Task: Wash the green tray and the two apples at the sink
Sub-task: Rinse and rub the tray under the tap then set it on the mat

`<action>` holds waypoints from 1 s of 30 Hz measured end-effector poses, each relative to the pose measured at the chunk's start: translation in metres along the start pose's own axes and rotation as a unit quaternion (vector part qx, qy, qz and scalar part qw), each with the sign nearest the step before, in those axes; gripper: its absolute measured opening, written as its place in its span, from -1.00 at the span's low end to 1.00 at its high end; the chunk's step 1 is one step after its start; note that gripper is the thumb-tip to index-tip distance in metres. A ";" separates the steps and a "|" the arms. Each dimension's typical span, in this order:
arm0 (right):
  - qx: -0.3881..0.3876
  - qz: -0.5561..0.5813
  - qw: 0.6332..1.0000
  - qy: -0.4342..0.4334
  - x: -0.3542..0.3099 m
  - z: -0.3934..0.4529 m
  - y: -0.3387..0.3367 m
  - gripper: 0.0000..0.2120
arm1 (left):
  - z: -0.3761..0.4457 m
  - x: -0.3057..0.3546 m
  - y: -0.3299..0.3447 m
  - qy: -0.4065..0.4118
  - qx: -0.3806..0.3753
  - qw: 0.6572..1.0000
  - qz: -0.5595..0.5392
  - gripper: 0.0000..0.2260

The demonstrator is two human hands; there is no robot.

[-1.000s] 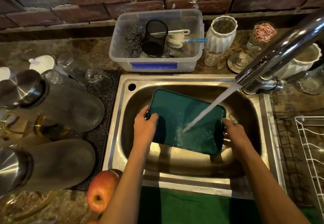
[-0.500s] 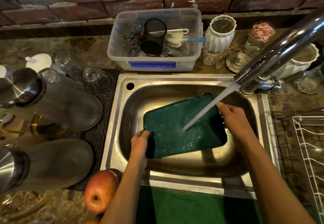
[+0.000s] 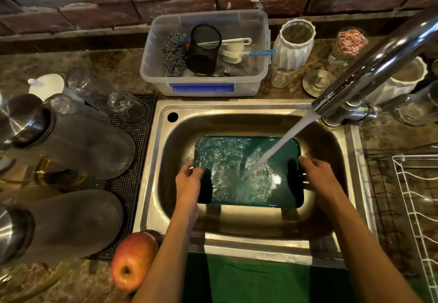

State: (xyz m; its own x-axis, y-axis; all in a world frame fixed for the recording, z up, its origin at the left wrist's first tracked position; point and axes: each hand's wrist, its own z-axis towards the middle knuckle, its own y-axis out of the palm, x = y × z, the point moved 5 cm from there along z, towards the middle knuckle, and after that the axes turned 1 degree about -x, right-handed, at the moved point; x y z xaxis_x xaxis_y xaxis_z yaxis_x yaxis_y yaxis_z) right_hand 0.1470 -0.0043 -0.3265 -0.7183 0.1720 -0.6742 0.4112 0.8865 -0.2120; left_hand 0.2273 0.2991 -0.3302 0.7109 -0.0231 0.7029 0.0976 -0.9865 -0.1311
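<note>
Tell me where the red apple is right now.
In the head view the red apple lies on the counter at the bottom left, beside the sink's near-left corner, just left of the left forearm.

At the lower left of the frame, the left forearm covers the right side of an apple [image 3: 134, 260]; a second apple cannot be made out. Both hands' fingers under the green tray [image 3: 246, 172] are hidden. The faucet [image 3: 379, 65] is cut off at the upper right edge, the wire rack [image 3: 417, 208] at the right edge. The label on the plastic tub [image 3: 203, 88] is too blurred to read.
</note>
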 end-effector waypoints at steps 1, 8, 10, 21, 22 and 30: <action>-0.004 0.019 1.000 0.022 0.009 0.002 0.000 -0.73 | 0.001 0.004 0.002 0.019 -0.003 1.000 0.006 -0.70; 0.004 0.075 0.993 0.089 0.047 0.010 0.005 -0.67 | 0.006 0.008 0.014 0.051 -0.037 0.998 0.028 -0.77; 0.013 0.070 0.994 0.085 0.048 0.013 0.006 -0.67 | 0.013 0.001 0.013 0.030 -0.025 0.999 0.021 -0.75; 0.012 0.071 0.992 0.100 0.052 0.029 0.019 -0.81 | 0.044 -0.040 0.004 -0.038 -0.005 0.995 0.092 -0.75; 0.014 0.075 0.992 0.102 0.053 0.031 0.020 -0.82 | 0.048 -0.040 0.005 -0.035 -0.010 0.994 0.101 -0.74; 0.027 0.075 0.992 0.095 0.055 0.043 0.027 -0.85 | 0.067 -0.042 0.013 -0.022 -0.025 0.987 0.155 -0.81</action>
State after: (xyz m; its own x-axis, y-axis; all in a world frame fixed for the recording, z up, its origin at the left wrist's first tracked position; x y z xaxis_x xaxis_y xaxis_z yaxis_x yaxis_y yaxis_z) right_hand 0.1427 0.0103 -0.3996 -0.7369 0.3826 -0.5574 0.5475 0.8213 -0.1601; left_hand 0.2455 0.2984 -0.4082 0.7313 -0.3183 0.6033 -0.1625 -0.9403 -0.2991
